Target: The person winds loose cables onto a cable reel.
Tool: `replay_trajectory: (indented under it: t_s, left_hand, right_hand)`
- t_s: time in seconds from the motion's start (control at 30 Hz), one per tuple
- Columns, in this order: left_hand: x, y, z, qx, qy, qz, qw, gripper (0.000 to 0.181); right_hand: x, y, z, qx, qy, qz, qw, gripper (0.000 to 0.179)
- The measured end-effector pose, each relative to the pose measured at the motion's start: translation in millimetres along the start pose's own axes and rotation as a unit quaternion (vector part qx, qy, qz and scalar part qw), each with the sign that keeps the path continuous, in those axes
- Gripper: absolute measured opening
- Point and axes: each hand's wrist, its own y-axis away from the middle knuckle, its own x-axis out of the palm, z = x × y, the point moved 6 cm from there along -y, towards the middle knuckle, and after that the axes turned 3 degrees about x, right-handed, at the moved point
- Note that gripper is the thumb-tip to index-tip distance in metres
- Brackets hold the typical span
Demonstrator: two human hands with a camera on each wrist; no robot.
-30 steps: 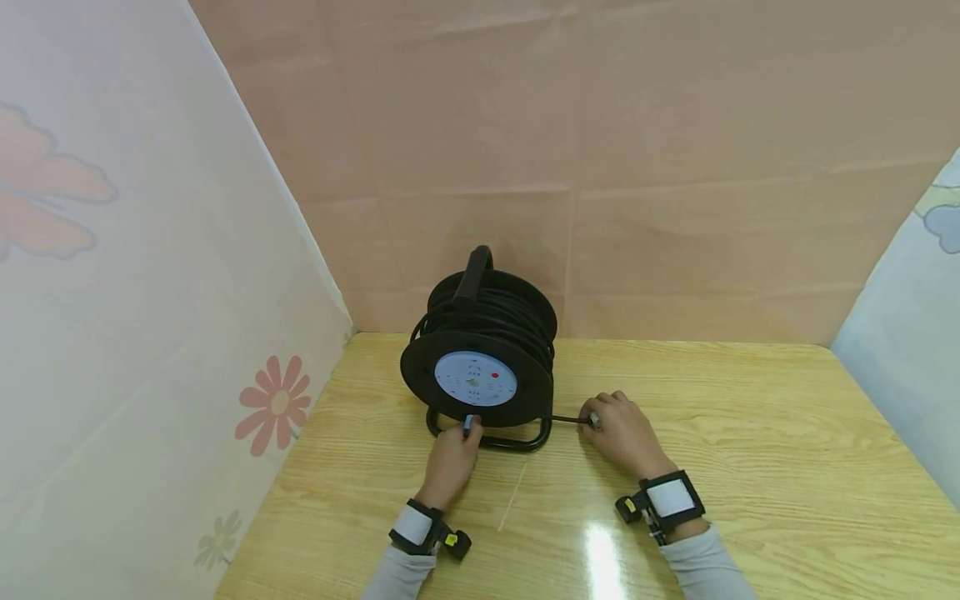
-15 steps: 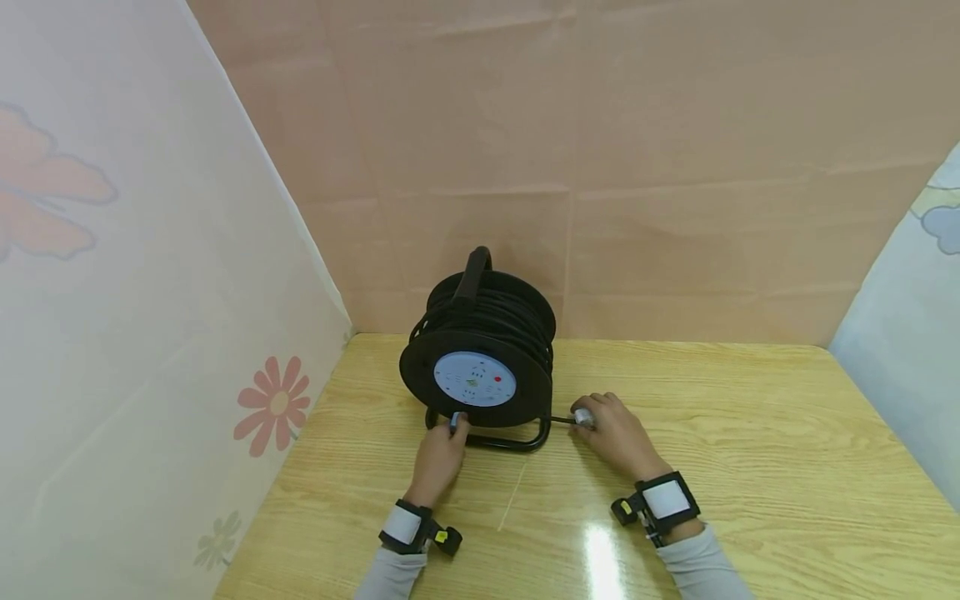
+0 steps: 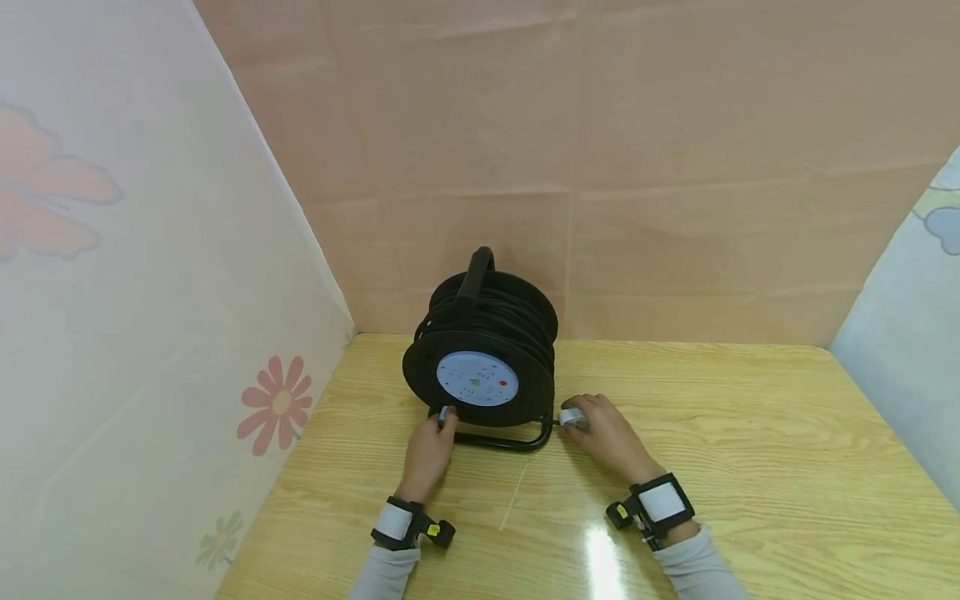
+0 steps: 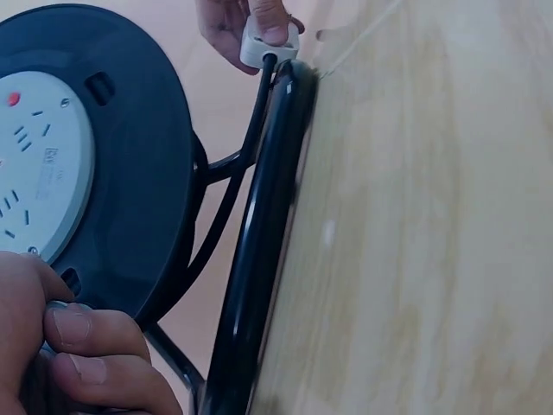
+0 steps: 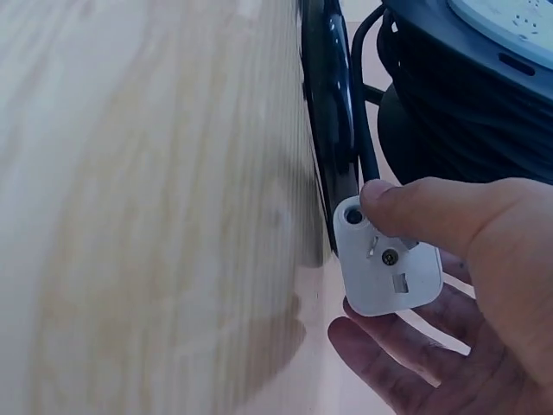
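A black cable reel [image 3: 495, 333] with a pale round socket panel [image 3: 477, 377] and a red switch stands on a tubular frame [image 3: 498, 443]. At the lower left of its front disc, my left hand [image 3: 429, 454] grips a small grey crank knob [image 3: 443, 414], mostly covered by the fingers in the left wrist view. To the right of the frame, my right hand [image 3: 609, 437] holds the white plug [image 5: 389, 268] between thumb and fingers. The plug's black cable [image 5: 366, 138] runs past the frame tube to the reel. The plug's face shows in the right wrist view.
The wooden table [image 3: 750, 450] extends to both sides and in front of the reel. Behind it hangs a tan backdrop [image 3: 675, 167]. A pale flowered sheet [image 3: 150, 292] borders the left side, and another pale sheet [image 3: 907, 333] the right.
My left hand has moved left and slightly up with the knob. The red switch has turned rightward and down with the disc. My right hand and the plug have come closer to the reel.
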Motion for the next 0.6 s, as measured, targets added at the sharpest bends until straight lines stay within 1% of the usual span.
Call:
replay_trajectory:
  t_s: [0.13,0.27,0.4,0.6]
  left_hand:
    - [-7.2,-0.6,-0.6,-0.008,0.004,-0.012,0.9999,0.048]
    - [-15.0,-2.1,-1.4,-0.012,0.008,-0.028,0.9995,0.050]
    - [-21.8,-3.2,-0.6,-0.016,0.007,-0.038,0.9991,0.051]
    - [-28.1,-5.5,-2.8,-0.011,0.016,-0.045,0.9988,0.051]
  right_hand:
    - [3.1,0.8,2.9,0.006,-0.004,0.005,1.0000,0.036]
    - [4.9,-0.4,8.4,0.004,-0.021,-0.002,0.9998,0.036]
    - [7.0,-2.0,16.6,-0.014,-0.050,-0.011,0.9986,0.035]
    - [11.4,-4.2,27.1,-0.037,-0.069,-0.001,0.9969,0.029]
